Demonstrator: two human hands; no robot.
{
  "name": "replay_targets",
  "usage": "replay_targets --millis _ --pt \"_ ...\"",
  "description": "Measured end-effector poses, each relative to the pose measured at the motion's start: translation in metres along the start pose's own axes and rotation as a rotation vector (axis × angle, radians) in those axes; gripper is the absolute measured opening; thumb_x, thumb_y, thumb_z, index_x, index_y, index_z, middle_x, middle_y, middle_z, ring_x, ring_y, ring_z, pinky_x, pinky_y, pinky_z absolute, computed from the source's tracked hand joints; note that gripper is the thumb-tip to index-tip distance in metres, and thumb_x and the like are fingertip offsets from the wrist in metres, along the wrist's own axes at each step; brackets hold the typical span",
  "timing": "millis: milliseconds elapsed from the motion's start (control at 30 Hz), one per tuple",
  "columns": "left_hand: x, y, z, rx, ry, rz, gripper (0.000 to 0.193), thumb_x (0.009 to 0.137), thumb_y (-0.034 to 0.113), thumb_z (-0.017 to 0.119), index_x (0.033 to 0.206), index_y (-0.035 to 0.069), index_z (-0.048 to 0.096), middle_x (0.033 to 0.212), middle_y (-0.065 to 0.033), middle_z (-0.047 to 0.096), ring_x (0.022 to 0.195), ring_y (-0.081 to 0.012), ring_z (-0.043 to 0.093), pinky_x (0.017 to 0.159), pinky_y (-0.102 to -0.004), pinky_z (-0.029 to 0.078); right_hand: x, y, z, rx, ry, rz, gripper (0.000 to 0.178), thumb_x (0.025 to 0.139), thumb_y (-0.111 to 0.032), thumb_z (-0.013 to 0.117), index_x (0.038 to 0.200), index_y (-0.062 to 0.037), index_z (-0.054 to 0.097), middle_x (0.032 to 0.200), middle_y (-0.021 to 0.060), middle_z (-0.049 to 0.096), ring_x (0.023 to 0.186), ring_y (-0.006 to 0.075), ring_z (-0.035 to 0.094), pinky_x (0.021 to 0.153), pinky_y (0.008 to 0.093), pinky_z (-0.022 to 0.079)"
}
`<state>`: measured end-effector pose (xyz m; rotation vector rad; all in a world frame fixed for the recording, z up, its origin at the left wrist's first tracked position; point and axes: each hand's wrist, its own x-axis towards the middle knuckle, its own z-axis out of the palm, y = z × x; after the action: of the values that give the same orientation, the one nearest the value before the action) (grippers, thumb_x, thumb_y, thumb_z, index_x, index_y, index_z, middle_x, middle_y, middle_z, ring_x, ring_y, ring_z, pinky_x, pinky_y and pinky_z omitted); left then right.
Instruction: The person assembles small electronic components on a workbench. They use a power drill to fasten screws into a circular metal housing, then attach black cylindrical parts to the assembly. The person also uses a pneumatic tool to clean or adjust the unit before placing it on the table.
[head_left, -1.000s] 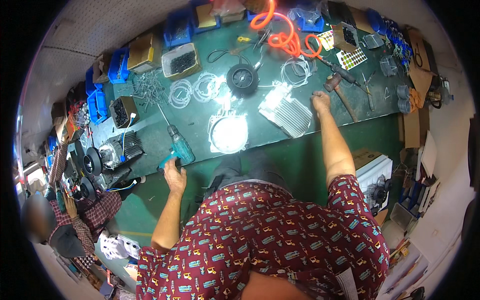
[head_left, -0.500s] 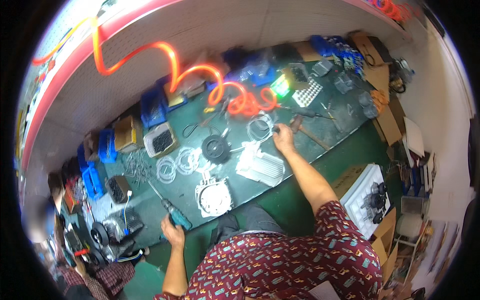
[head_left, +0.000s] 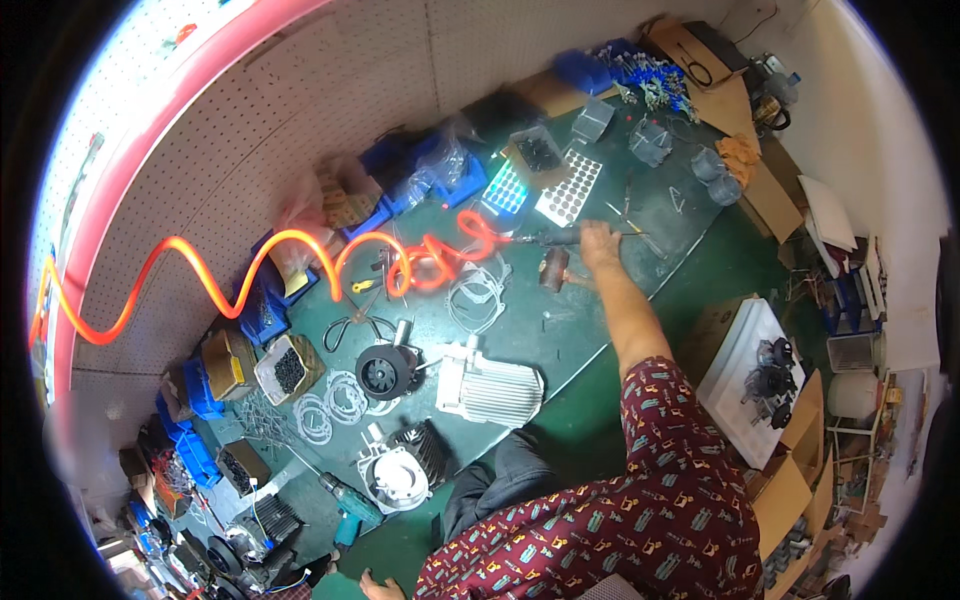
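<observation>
My right hand [head_left: 598, 243] reaches far across the green workbench [head_left: 600, 330], fingers closed on the end of a dark air tool [head_left: 548, 238] fed by a coiled orange hose [head_left: 300, 245]. A wooden-handled mallet [head_left: 553, 268] lies just beside that hand. My left hand [head_left: 374, 586] shows only at the lower edge, apart from a teal power drill [head_left: 345, 503] lying on the bench. Between my hands sit a silver finned motor housing [head_left: 490, 386], a black fan wheel [head_left: 383, 370] and a round motor end cover [head_left: 394, 480].
White gasket rings [head_left: 330, 410] lie by the fan wheel. Blue bins [head_left: 460, 185] and cardboard boxes [head_left: 230, 362] of small parts line the pegboard wall. A white tray [head_left: 735, 400] with black parts stands right of the bench. Plastic cups [head_left: 715, 165] are at the far right.
My head has turned and the view has shifted. My right hand has moved further out to the air tool. My left hand has let go of the teal drill, which now lies on the bench.
</observation>
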<state>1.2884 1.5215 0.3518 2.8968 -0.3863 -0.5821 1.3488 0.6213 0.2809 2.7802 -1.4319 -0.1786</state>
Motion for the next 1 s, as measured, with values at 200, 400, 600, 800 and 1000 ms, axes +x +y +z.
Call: replay_targets --millis 200,400,600,800,1000 --pt "0.004 0.032 -0.012 -0.028 0.050 0.027 0.059 0.080 0.024 0.066 0.128 -0.009 0.053 0.113 -0.0322 0.061 0.103 -0.0483 0.059 0.095 -0.0471 0.049 0.013 0.006 -0.004 0.037 -0.129 -0.034 0.038 0.085 -0.012 0.063 0.122 -0.0113 0.056 0.125 0.0168 0.059 0.123 0.0359 0.052 0.099 0.0562 0.039" --pt "0.023 0.014 -0.014 -0.220 0.369 -0.070 0.052 0.074 -0.002 0.060 0.125 -0.008 0.053 0.120 -0.0261 0.057 0.111 -0.0432 0.055 0.102 -0.0462 0.042 -0.011 0.021 -0.045 0.214 -0.062 -0.226 0.051 0.076 -0.023 0.070 0.122 -0.0083 0.052 0.121 0.0186 0.059 0.115 0.0371 0.057 0.097 0.0510 0.042" --pt "0.116 0.094 -0.119 -0.428 0.645 -0.040 0.037 0.089 0.001 0.053 0.124 -0.009 0.057 0.121 -0.0219 0.063 0.111 -0.0319 0.061 0.101 -0.0396 0.045 -0.053 0.020 -0.087 0.501 0.036 -0.156 0.055 0.072 -0.027 0.069 0.122 -0.0086 0.054 0.119 0.0178 0.059 0.113 0.0371 0.057 0.097 0.0492 0.042" --pt "0.149 0.235 -0.171 -0.746 0.406 0.293 0.030 0.089 -0.001 0.061 0.118 -0.006 0.063 0.114 -0.0149 0.067 0.105 -0.0220 0.063 0.096 -0.0342 0.049 -0.152 -0.053 -0.130 1.022 0.309 -0.414 0.043 0.067 -0.023 0.074 0.104 -0.0046 0.063 0.087 0.0204 0.067 0.084 0.0386 0.066 0.076 0.0462 0.053" --pt "0.148 0.315 -0.167 -1.027 -0.186 0.528 0.063 0.081 0.004 0.070 0.139 -0.005 0.048 0.129 -0.0168 0.059 0.121 -0.0249 0.057 0.105 -0.0355 0.044 -0.293 -0.153 -0.198 1.235 0.050 -0.584 0.035 0.071 -0.014 0.074 0.101 -0.0012 0.062 0.087 0.0124 0.069 0.077 0.0175 0.065 0.068 0.0334 0.053"
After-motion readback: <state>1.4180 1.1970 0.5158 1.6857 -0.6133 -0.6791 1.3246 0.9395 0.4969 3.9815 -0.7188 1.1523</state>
